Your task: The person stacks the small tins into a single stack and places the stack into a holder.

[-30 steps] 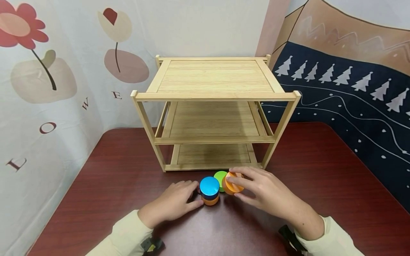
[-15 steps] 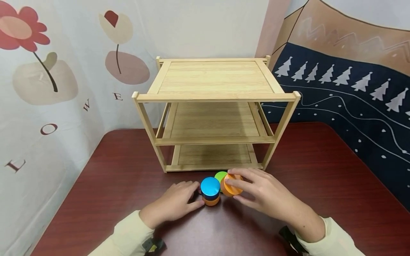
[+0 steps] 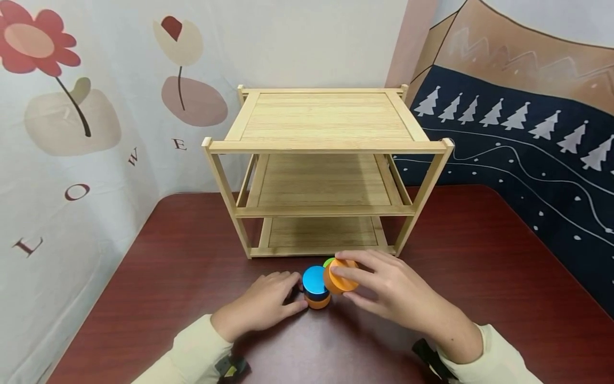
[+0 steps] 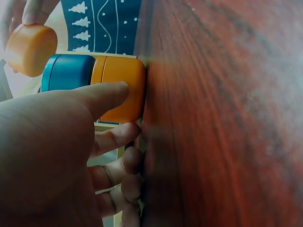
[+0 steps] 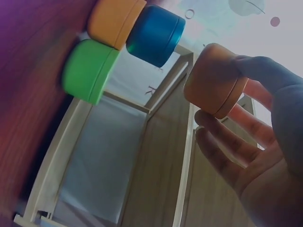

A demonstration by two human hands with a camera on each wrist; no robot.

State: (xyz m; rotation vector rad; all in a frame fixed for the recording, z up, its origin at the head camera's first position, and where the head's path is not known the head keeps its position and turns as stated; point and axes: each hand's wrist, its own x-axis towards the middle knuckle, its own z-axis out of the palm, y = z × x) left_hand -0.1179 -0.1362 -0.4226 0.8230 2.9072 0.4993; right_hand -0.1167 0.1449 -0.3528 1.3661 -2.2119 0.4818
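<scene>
A blue jar (image 3: 314,281) stands on an orange jar (image 3: 317,303) at the front middle of the table. My left hand (image 3: 261,301) holds the lower orange jar, thumb along its near side and index finger at the other side, as the left wrist view shows. My right hand (image 3: 398,285) pinches a second orange jar (image 5: 215,78) between thumb and fingers. This one is raised and slightly tilted, just right of the blue jar, overlapping its edge in the head view. A green jar (image 5: 87,68) sits on the table behind, mostly hidden from the head camera.
A three-tier wooden shelf (image 3: 316,117) stands right behind the jars, its front bottom rail (image 3: 288,250) close to the green one. Dark red tabletop (image 3: 144,277) spreads to both sides. Printed cloths (image 3: 307,42) hang around the back and sides.
My right hand has moved a little left with its orange jar, nearer the blue one and covering more of the green jar. The left hand stays at the stack.
</scene>
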